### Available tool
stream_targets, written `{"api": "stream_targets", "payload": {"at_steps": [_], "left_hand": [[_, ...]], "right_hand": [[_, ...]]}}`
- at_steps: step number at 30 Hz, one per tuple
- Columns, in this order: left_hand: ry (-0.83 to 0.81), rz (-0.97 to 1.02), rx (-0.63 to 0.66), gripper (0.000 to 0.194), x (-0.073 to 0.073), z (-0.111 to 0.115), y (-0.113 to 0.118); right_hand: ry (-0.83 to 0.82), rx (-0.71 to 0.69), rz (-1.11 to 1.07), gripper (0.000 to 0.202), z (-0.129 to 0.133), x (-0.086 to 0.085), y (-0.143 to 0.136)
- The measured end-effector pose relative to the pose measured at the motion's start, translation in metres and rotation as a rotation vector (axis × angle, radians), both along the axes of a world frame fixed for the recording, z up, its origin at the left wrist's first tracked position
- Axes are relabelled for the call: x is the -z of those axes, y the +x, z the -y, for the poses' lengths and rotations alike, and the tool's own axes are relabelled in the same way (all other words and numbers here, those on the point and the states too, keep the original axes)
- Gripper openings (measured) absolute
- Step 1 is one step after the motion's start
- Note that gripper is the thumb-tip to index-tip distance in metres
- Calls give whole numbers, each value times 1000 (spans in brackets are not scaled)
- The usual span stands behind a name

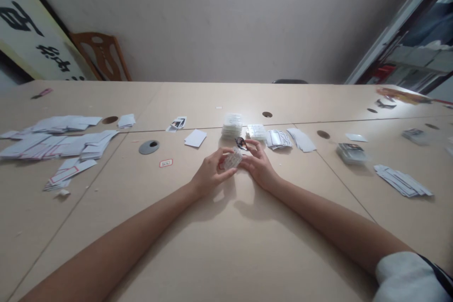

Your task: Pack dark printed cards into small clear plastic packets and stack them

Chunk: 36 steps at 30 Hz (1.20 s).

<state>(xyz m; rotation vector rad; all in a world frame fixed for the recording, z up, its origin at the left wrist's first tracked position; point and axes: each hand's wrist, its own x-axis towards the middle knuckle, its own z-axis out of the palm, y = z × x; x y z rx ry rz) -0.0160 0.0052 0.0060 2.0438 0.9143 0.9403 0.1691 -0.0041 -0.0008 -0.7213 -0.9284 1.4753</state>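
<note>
My left hand is closed on a small clear plastic case, its thumb along the lower edge. Thumb and fingers of my right hand pinch a small dark printed card, tilted just above the case; its print is too small to read. The right fingers also come close to the case's right edge, and I cannot tell if they touch. Beyond my hands stand a tall stack of clear cases and a lower stack of cases.
White cards lie left of the stacks, printed cards and white cards right. Paper strips cover the far left. More clear cases and a fanned pile of cards sit at right. The table has cable holes.
</note>
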Motion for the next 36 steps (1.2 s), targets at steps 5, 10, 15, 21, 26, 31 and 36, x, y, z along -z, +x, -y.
{"api": "stream_targets", "payload": {"at_steps": [5,10,15,21,26,31,36], "left_hand": [[43,-109,-19,37,-4,4,-2],[151,-137,-58,28,-5,4,-3],[363,-173,-95,29,-2,2,-4],[529,-314,-132,31,1,5,-5],[675,-427,-138,32,6,4,-8],[781,-502,-140,27,6,3,-7],[792,-563,-165,24,6,3,-4]], "right_hand": [[-21,23,22,53,-3,4,1],[38,33,104,56,-5,14,1],[84,38,182,58,-3,17,1],[80,52,240,58,0,11,1],[61,59,240,60,1,10,0],[42,56,249,65,1,10,1],[19,53,232,68,2,9,0]]}}
